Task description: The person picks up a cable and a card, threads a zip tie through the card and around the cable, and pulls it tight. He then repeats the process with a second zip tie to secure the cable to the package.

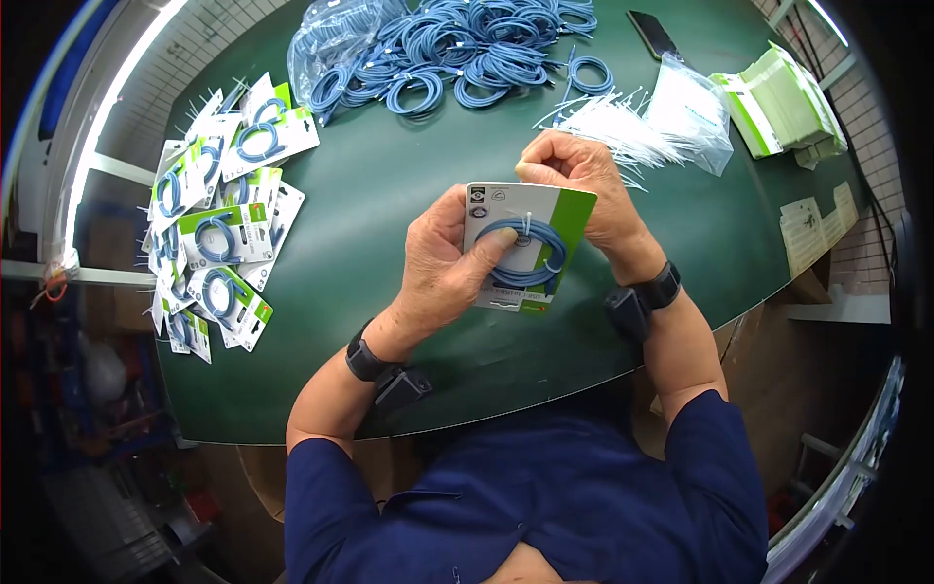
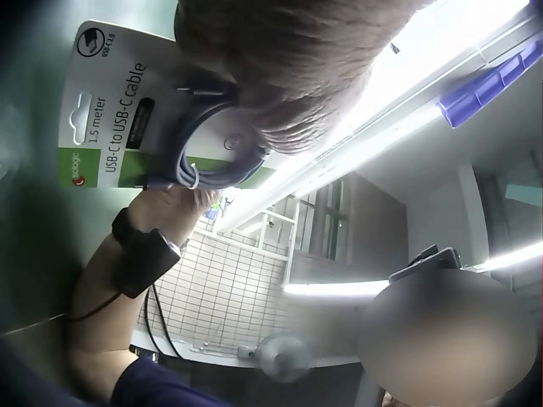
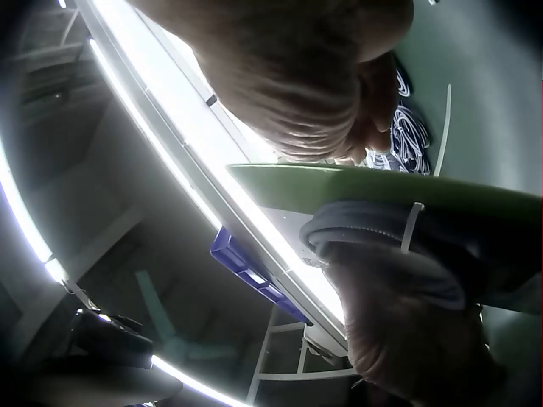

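Note:
My left hand (image 1: 443,258) grips a white and green card (image 1: 574,209), its thumb across a coiled blue cable (image 1: 530,268) on the card's face. A white tie (image 1: 526,224) goes round the coil near the top; another binding crosses its right side. Beside the card's upper right edge is my right hand (image 1: 584,185), fingers curled, thumb and forefinger tips together; whether they pinch anything is not clear. The left wrist view shows the card's printed face (image 2: 119,93) and the coil (image 2: 182,153). In the right wrist view the card's green edge (image 3: 339,180) is seen close up.
Carded cables (image 1: 219,234) lie piled at the left of the green table (image 1: 389,165). Blue coils (image 1: 467,49) and a clear bag (image 1: 336,39) are at the back. White ties (image 1: 623,127), a plastic bag (image 1: 691,112), a phone (image 1: 652,34) and stacked cards (image 1: 788,102) lie at the right.

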Demonstrator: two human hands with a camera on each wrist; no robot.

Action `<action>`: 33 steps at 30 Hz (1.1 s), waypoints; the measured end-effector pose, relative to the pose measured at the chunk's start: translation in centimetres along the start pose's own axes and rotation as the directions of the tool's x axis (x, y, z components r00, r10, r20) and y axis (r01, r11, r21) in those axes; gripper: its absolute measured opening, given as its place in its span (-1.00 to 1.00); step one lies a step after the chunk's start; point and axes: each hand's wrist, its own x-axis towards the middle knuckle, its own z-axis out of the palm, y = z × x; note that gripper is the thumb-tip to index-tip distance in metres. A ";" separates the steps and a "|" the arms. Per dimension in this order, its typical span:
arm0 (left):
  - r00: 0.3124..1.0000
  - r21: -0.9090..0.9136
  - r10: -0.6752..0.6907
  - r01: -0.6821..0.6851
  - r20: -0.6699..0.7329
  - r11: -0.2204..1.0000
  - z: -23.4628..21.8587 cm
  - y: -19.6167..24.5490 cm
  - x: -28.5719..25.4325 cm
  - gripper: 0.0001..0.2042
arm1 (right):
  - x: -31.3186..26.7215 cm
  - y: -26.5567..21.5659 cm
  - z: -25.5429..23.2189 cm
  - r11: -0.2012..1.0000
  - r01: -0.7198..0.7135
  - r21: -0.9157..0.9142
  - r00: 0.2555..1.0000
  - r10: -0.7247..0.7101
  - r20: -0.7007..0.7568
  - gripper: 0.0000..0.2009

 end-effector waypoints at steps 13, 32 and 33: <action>0.991 0.042 -0.040 0.046 -0.131 0.998 -0.2 0.0 0.2 -0.78 | -0.4 0.8 2.0 0.800 0.320 -0.508 0.889 -0.439 -0.132 -0.92; 0.907 0.080 0.230 -0.215 -0.354 0.973 0.5 2.0 1.1 -0.48 | -1.8 -0.1 3.5 0.993 0.121 0.009 0.992 -0.121 0.043 -0.66; 0.910 0.089 0.233 -0.216 -0.342 0.972 0.9 2.0 0.8 -0.48 | -1.8 -0.2 3.3 0.990 0.130 0.050 0.991 -0.131 0.011 -0.66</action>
